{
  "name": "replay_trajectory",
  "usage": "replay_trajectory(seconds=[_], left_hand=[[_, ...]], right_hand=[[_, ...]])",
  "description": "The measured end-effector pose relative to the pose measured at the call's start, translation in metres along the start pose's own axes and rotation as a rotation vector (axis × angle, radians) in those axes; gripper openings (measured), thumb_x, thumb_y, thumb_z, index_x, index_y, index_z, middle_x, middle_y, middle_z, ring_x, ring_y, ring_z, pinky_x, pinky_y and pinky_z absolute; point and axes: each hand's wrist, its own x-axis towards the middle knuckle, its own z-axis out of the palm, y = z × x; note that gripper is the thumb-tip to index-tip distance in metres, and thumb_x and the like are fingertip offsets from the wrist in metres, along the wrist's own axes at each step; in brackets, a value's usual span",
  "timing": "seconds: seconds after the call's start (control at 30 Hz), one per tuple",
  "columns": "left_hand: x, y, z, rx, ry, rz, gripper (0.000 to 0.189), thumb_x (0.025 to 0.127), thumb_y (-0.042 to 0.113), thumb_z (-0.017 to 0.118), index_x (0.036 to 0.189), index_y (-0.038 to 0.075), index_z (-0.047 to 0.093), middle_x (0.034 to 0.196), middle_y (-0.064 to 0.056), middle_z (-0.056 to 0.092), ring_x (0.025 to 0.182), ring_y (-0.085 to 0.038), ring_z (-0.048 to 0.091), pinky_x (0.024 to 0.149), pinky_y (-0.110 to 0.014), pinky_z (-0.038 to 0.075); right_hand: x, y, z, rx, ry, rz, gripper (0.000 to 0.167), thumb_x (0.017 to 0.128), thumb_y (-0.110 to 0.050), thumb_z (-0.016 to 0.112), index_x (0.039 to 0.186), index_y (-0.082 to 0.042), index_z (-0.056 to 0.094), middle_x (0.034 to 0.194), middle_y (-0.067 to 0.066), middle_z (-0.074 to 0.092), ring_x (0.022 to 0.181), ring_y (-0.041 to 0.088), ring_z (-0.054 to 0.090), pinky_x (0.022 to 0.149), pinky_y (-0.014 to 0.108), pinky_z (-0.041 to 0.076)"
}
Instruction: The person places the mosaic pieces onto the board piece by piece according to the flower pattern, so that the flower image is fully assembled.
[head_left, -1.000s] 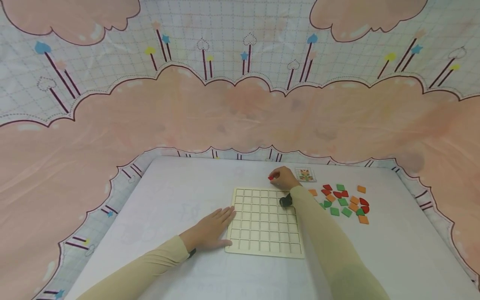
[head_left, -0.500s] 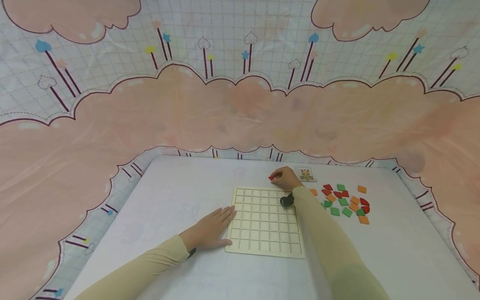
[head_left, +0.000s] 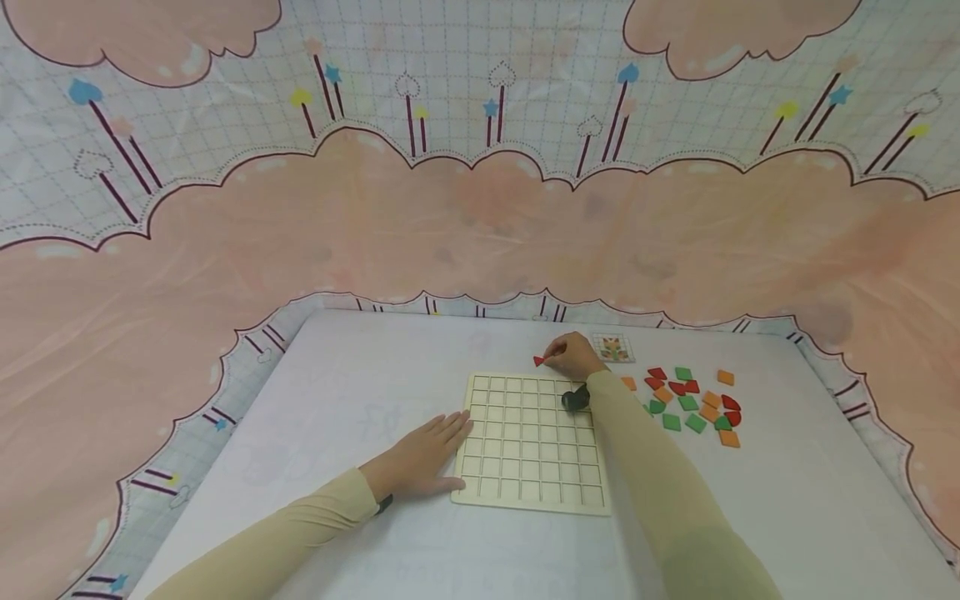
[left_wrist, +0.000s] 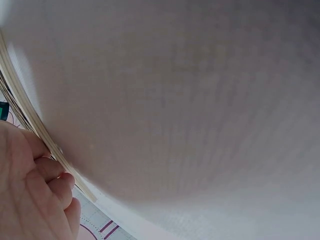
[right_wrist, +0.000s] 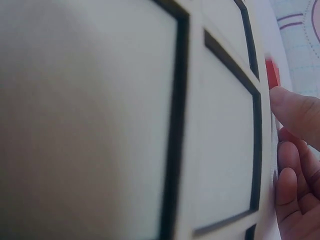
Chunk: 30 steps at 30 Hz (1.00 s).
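A pale wooden grid board with square cells lies on the white table. My left hand rests against its left edge, fingers extended and thumb near the lower left corner; the left wrist view shows those fingertips touching the board's edge. Beyond the far edge, my right hand pinches a small red tile, which looks triangular, between thumb and fingers. In the right wrist view the red tile pokes out past the thumb, partly hidden by it. My right forearm covers the board's right side.
Right of the board, several loose red, green and orange tiles lie scattered, some partly behind my right sleeve. A small pattern card sits beyond them, near my right hand. A printed cloth forms the backdrop around the table.
The red tile has turned in my right fingers and more of it shows, its tip lower and slightly left. The right hand has shifted slightly right; the left hand has stayed put.
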Motion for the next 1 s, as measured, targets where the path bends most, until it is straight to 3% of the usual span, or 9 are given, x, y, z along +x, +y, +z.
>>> replay_trajectory(seconds=[0.1,0.53,1.0], left_hand=[[-0.0001,0.0001,0.0004,-0.004,0.005,0.001,0.085,0.091,0.060,0.042,0.147,0.000,0.025,0.155,-0.015,0.023,0.144,-0.026,0.025,0.117,-0.038,0.026],[-0.0007,0.0011,-0.0014,-0.003,-0.011,-0.012,0.085,0.091,0.060,0.042,0.148,0.001,0.024,0.156,-0.014,0.022,0.144,-0.025,0.025,0.117,-0.037,0.026],[-0.0008,0.0023,-0.0026,-0.012,-0.022,-0.021,0.085,0.090,0.060,0.043,0.148,0.001,0.024,0.156,-0.014,0.022,0.145,-0.025,0.023,0.118,-0.037,0.025]], right_hand=[[-0.0002,-0.0015,-0.0006,-0.014,-0.010,-0.003,0.008,0.083,-0.012,0.070,0.087,-0.006,0.073,0.092,0.011,0.068,0.080,0.018,0.059,0.074,0.031,0.049],[0.0025,-0.0031,-0.0010,0.005,-0.100,-0.040,0.023,0.080,-0.013,0.073,0.102,-0.008,0.072,0.102,0.009,0.068,0.085,0.017,0.058,0.076,0.030,0.050],[0.0040,-0.0062,0.0055,-0.030,-0.056,-0.051,0.020,0.078,-0.015,0.076,0.097,-0.009,0.074,0.097,0.010,0.067,0.082,0.018,0.059,0.074,0.031,0.051]])
